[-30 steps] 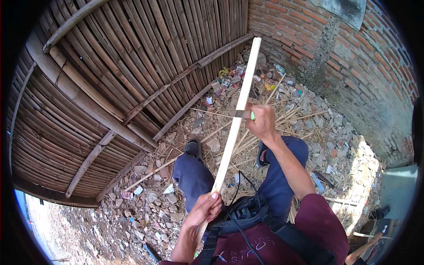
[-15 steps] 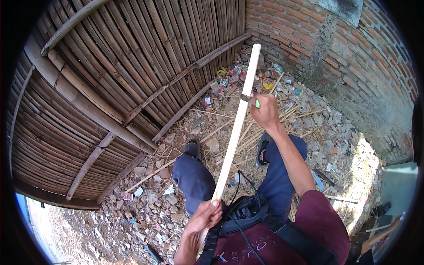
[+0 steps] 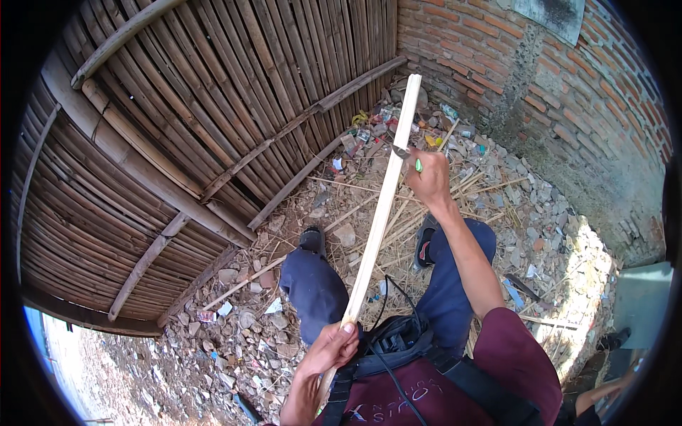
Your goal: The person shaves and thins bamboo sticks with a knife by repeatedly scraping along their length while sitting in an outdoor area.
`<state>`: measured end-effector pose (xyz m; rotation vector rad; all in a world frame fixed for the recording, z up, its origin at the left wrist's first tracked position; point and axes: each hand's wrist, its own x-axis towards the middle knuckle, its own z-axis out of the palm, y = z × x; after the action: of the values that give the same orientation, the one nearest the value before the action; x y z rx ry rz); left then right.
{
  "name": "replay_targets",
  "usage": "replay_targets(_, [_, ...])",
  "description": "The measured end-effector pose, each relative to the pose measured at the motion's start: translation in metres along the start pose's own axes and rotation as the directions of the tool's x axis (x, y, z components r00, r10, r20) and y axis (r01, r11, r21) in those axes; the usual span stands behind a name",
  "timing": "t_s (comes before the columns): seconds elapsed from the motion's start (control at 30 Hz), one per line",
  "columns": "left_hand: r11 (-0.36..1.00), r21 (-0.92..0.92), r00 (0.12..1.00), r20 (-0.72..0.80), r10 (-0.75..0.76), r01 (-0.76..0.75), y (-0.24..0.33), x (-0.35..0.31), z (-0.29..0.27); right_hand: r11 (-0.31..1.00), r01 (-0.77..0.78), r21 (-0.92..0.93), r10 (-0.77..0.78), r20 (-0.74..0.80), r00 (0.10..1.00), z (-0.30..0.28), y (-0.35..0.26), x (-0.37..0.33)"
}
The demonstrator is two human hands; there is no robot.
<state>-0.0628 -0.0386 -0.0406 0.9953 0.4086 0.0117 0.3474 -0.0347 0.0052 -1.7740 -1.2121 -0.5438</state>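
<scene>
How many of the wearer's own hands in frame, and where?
2: left hand gripping the pale strip low down; right hand holding the green-handled knife at the strip's upper part.

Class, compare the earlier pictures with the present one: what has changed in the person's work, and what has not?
The right hand and its green-handled blade have moved up the pale strip, toward its far end. The strip's far tip has dropped slightly in the picture. Nothing was newly grasped or released; the left hand still grips the strip's near part.
</scene>
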Motion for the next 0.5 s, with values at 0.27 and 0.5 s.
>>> replay_targets(0.27, [0.998,0.011,0.997,-0.052,-0.056,0.057,-0.007,-0.002,-0.008,0.994,0.107,0.021,-0.109,0.156,0.982,0.0,0.004,-0.006])
replay_targets(0.5, [0.997,0.073,0.999,-0.038,-0.029,0.032,-0.007,-0.004,-0.009,0.984,0.168,-0.054,-0.155,0.187,0.97,0.001,0.013,0.003])
